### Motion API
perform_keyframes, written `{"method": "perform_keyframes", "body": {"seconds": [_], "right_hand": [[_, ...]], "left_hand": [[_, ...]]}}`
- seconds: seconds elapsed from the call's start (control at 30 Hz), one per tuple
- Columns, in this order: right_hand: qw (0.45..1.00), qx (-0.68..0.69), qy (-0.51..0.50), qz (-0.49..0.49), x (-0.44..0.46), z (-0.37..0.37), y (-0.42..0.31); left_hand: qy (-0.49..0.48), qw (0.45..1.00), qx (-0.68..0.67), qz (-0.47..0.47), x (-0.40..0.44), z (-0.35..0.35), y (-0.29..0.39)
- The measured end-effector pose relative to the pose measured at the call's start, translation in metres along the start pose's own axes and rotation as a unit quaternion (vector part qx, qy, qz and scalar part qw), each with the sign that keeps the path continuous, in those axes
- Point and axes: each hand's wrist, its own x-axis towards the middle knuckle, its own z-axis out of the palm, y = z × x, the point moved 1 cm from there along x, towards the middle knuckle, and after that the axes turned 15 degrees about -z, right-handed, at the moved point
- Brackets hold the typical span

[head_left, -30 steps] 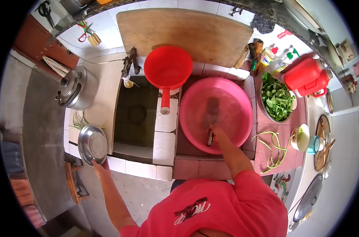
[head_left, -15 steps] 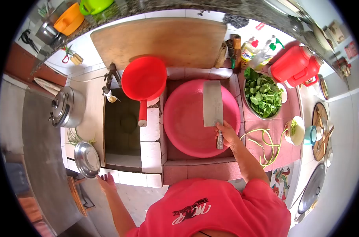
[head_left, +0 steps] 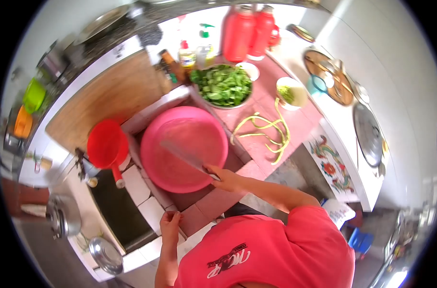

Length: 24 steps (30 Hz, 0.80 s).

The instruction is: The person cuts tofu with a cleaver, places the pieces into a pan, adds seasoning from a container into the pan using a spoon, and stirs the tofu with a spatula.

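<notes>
My right hand is closed round the handle of a cleaver, whose blade is tilted over the large pink basin. Water seems to lie in the basin, which sits in a pink-tiled sink. In front of the tiled ledge, lower left of the basin, is my left hand; its fingers are loosely curled, and nothing shows in them. Long green beans lie on the pink tiles to the right. Behind them stands a bowl of leafy greens, and near it a white bowl with chopped green pieces.
A red ladle rests beside the second sink. At left are a metal bowl and a pressure cooker. A large wooden board leans on the wall. Bottles and red thermoses stand behind.
The view has turned right. My left hand has moved from beside the metal bowl to in front of the ledge, its fingers now curled. The cleaver has tipped from upright to slanting left.
</notes>
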Motion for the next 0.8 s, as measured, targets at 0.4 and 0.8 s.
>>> {"method": "perform_keyframes", "body": {"seconds": [0.4,0.8], "right_hand": [[0.784,-0.264,0.390,0.403,-0.287,-0.093,-0.047],[0.808,-0.289,-0.037,0.512,-0.313,-0.142,0.128]], "left_hand": [[-0.121,0.983,0.128,-0.059,0.023,0.082,0.005],[-0.078,0.980,0.182,0.022,0.007,0.182,0.011]]}}
